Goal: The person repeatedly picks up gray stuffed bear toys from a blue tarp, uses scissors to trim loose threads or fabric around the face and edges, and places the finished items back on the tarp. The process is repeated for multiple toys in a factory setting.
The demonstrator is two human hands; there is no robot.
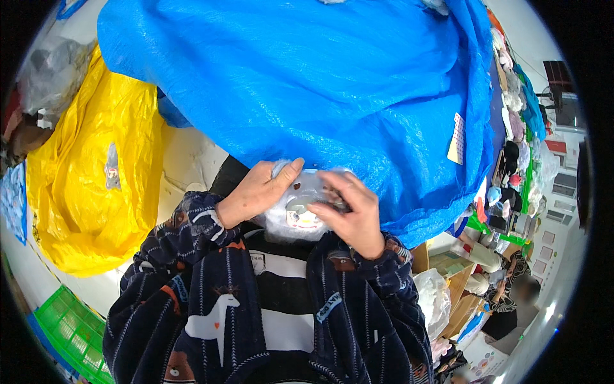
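Note:
In front of my chest is a fluffy grey plush toy [291,222] with a small doll-like face and a hood-like head with brown spots. My left hand [259,192] is closed on the toy's upper left side, thumb and fingers pinching a grey ear. Over the toy's right side is my right hand [353,214], thumb and forefinger apart, the thumb close to the face. Its fingertips are slightly blurred, and no separate object shows between them. Both hands cover part of the toy.
A large blue plastic sheet [307,83] spreads ahead. At left, a yellow plastic bag [96,211] bears another small grey plush [112,166]. A green crate [73,333] stands lower left. At right are cardboard boxes [457,281], a clear bag [432,301], piled toys and another person [521,297].

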